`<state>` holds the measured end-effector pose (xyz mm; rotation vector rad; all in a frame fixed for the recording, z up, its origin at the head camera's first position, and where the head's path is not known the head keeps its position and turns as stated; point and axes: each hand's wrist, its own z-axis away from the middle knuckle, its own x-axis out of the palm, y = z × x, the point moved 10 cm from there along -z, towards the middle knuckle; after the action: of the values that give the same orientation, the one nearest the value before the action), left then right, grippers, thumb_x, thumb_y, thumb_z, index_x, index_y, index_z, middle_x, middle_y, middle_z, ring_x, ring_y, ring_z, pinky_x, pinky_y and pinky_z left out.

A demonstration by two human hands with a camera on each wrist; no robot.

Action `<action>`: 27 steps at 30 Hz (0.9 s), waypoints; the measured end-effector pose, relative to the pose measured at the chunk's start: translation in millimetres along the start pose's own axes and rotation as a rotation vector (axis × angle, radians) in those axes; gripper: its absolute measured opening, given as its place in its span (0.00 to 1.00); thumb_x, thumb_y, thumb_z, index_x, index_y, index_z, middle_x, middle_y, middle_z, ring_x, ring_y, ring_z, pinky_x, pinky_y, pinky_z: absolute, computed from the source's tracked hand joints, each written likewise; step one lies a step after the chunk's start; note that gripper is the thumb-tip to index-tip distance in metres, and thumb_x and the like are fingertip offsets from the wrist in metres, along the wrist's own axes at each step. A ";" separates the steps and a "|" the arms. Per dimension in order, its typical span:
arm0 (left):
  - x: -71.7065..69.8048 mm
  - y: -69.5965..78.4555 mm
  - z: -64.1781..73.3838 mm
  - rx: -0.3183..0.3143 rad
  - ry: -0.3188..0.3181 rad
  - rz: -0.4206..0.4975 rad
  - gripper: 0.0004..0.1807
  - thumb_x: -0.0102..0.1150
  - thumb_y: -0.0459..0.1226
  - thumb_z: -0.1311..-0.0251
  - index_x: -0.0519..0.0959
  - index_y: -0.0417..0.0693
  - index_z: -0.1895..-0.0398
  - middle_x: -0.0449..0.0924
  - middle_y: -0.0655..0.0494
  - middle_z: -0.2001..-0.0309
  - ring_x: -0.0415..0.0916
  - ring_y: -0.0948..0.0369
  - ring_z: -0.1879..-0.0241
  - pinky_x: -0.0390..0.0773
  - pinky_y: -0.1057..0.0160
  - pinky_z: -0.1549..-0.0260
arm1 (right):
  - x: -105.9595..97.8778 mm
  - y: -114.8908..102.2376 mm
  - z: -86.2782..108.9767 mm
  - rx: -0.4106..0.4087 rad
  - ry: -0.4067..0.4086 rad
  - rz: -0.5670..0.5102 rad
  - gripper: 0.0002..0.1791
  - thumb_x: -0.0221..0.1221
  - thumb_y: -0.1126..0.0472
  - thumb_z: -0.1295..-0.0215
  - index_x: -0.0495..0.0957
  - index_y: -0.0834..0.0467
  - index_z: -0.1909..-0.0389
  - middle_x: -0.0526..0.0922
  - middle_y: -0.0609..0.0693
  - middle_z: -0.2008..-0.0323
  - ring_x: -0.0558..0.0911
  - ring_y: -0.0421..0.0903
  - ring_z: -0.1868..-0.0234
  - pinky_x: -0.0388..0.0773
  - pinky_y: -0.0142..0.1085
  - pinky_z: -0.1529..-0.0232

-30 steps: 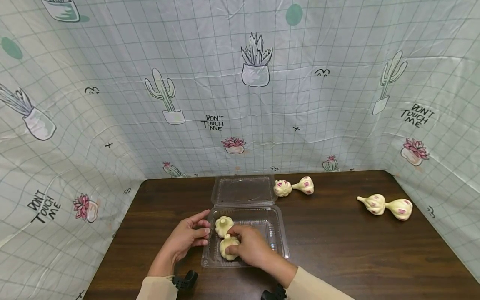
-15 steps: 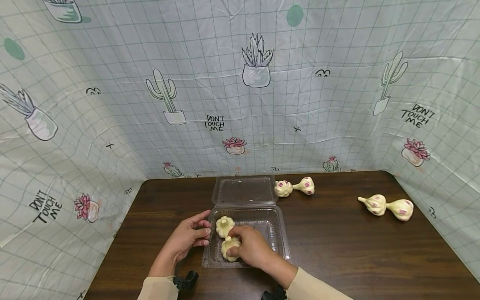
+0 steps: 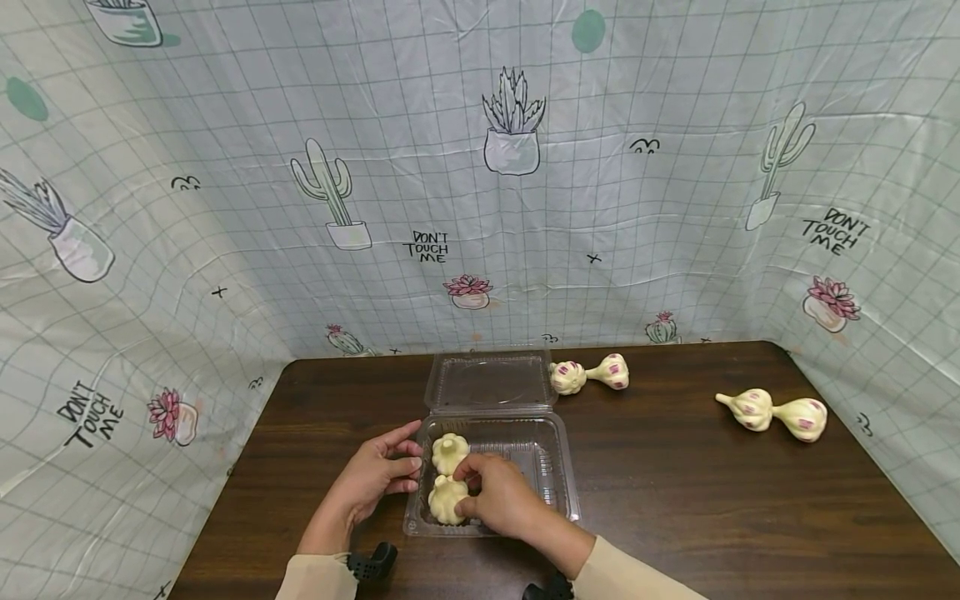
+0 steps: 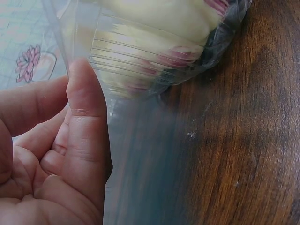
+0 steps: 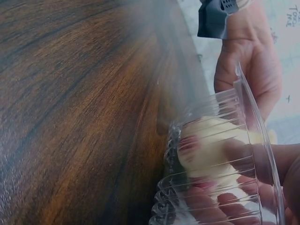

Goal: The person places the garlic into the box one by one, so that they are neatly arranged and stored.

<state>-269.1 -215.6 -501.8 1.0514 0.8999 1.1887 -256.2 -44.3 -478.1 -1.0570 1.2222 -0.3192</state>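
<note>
In the head view, a clear plastic clamshell container lies with its lid folded back. Two cream garlic bulbs, a rear one and a front one, sit along its left side. My left hand is at the left wall; in the left wrist view its thumb and index finger pinch the rim. Reaching inside, my right hand holds the front bulb by its right side between thumb and fingers. Through the ribbed wall in the right wrist view, the thumb lies against that bulb.
Behind the container, its lid lies near the back edge of the brown wooden table. Two purple-marked garlic bulbs are beside the lid. Another pair lies at the far right. A patterned curtain surrounds the table.
The front garlic bulb has shifted slightly left against the container's left side, and its stem has tipped left. My right fingers now show at its right edge. The left hand has stayed put.
</note>
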 end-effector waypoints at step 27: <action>1.1 1.8 2.2 0.003 -0.017 -0.008 0.37 0.58 0.26 0.27 0.59 0.41 0.17 0.73 0.49 0.50 0.77 0.61 0.62 0.86 0.68 0.66 | -28.4 -1.8 3.6 0.051 0.036 -0.112 0.22 0.73 0.56 0.35 0.81 0.63 0.46 0.85 0.58 0.49 0.83 0.56 0.47 0.83 0.53 0.48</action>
<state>-267.3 -214.8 -499.5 1.0580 0.8919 1.1708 -262.9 -23.4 -459.7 -1.0816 1.1827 -0.4555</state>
